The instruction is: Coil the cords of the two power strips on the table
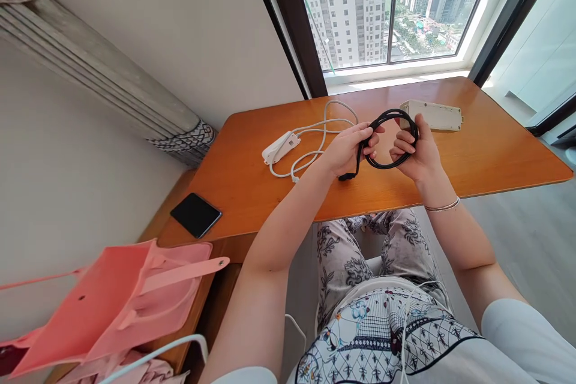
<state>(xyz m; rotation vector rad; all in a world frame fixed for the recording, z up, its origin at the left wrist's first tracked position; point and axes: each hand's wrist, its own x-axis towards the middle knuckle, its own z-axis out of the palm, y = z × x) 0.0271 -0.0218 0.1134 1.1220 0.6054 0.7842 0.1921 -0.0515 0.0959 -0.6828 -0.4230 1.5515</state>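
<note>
A black cable (390, 164), wound into a round coil, is held up over the wooden table (252, 204) between my two hands. My left hand (353, 147) closes on the coil's left side, and a loose end with a black plug (346, 177) hangs below it. On the coil's right side, the fingers of my right hand (416, 153) are wrapped around the loops. To the left of my hands lies a white power strip (281, 147) with its white cord (324, 126) in loose loops. Behind my right hand sits a long cream-coloured box (434, 115).
A black phone (196, 215) lies near the table's left edge. An open pink bag (121, 300) stands at the lower left, beside a pale curved tube (166, 348). A window (387, 12) is behind the table, and a gathered curtain (112, 78) hangs at the left.
</note>
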